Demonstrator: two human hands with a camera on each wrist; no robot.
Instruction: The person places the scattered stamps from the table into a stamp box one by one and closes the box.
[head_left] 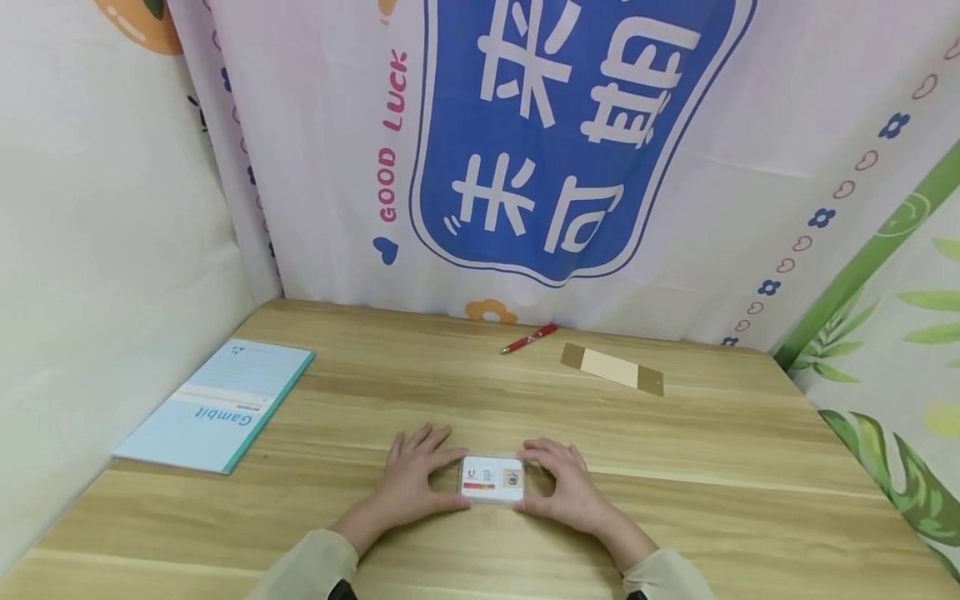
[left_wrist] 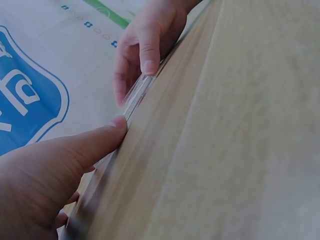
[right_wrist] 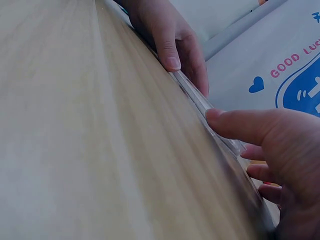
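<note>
A flat clear card case (head_left: pixel 492 478) with a white printed card inside lies on the wooden table in front of me. My left hand (head_left: pixel 411 477) pinches its left side, thumb at the near corner and index finger at the far one. On the opposite side my right hand (head_left: pixel 564 485) grips it the same way. Seen edge-on in the left wrist view, the thin transparent case (left_wrist: pixel 136 99) runs along the tabletop between both thumbs. The right wrist view has the case's edge (right_wrist: pixel 194 93) with my right thumb (right_wrist: pixel 235 124) pressed on it.
A light blue notebook (head_left: pixel 217 404) lies at the table's left side. Toward the back are a red pen (head_left: pixel 531 338) and a brown and cream strip of card (head_left: pixel 611 369). A printed curtain (head_left: pixel 330 167) hangs behind the table's back edge.
</note>
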